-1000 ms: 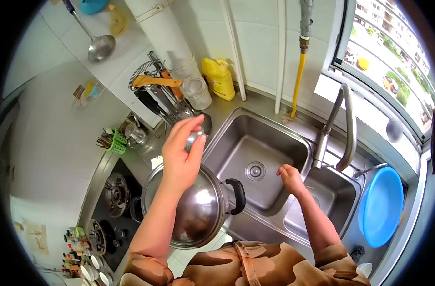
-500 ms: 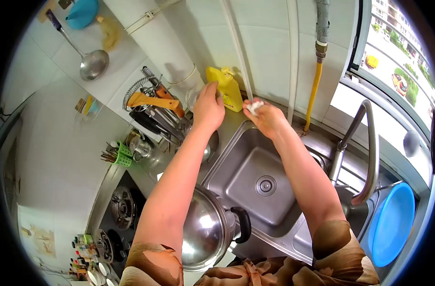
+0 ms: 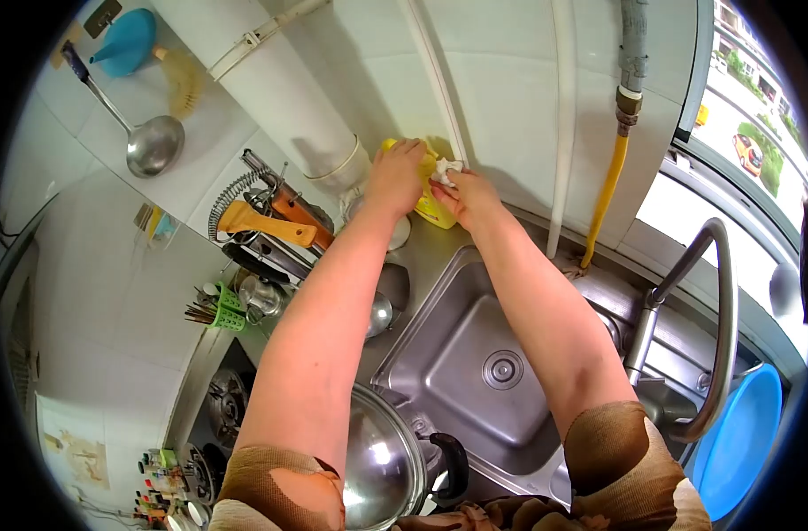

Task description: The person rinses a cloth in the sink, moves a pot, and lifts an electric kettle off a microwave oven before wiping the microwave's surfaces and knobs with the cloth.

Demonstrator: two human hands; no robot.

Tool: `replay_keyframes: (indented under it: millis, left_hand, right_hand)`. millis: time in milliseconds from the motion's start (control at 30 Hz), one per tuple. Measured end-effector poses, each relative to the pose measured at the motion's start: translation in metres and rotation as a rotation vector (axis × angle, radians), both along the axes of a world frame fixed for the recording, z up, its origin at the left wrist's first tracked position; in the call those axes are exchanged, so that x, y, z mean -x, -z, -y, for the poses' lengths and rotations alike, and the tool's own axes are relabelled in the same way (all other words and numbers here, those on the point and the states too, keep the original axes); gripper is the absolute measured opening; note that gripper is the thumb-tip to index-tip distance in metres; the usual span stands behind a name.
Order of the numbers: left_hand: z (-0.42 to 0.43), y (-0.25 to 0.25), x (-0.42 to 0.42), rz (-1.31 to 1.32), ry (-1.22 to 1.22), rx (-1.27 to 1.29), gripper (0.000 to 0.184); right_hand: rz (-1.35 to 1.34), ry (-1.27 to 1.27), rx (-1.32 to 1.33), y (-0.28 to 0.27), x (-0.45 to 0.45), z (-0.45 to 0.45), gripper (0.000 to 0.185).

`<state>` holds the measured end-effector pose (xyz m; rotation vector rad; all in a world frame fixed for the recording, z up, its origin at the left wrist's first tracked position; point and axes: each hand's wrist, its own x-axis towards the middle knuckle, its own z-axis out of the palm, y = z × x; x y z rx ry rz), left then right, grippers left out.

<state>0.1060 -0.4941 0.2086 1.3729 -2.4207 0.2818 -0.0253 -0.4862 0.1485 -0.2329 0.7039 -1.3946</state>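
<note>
A yellow bottle (image 3: pixel 435 211) stands on the steel counter against the tiled wall, partly covered by both hands. My left hand (image 3: pixel 396 180) is on the bottle's upper left side, its fingers curved round the yellow plastic. My right hand (image 3: pixel 466 196) is at the bottle's right side near its top. A crumpled white cloth or tissue (image 3: pixel 446 170) is pinched between the fingers of my right hand. The bottle's cap is hidden by the hands and the white piece.
Below the hands lies the steel sink (image 3: pixel 475 354) with a curved faucet (image 3: pixel 727 310). A lidded pot (image 3: pixel 377 460) is at the bottom. Utensils (image 3: pixel 271 221) and a green basket (image 3: pixel 230 308) are left; a blue basin (image 3: pixel 740 442) is at right.
Both hands have moved up from over the pot and sink to the yellow bottle. My left hand has taken hold of it, and the white piece has come up against it. The view has shifted.
</note>
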Motion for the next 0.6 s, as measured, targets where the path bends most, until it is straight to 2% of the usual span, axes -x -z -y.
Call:
replay_keyframes:
  millis: [67, 200, 267, 600]
  left_hand:
    - [0.006, 0.004, -0.005, 0.034, 0.054, 0.077, 0.055]
    - [0.003, -0.004, -0.001, 0.028, 0.048, 0.038, 0.054]
    - [-0.004, -0.008, 0.008, -0.063, -0.036, -0.054, 0.053]
    - [-0.001, -0.002, 0.007, -0.066, -0.013, 0.011, 0.049]
  right_hand:
    - [0.024, 0.016, 0.019, 0.007, -0.002, 0.006, 0.025]
    - [0.062, 0.022, 0.044, 0.006, -0.004, 0.008, 0.029]
    - [0.074, 0.006, 0.093, 0.012, -0.006, 0.010, 0.034]
    - [0.137, 0.014, 0.129, 0.025, -0.011, 0.022, 0.034]
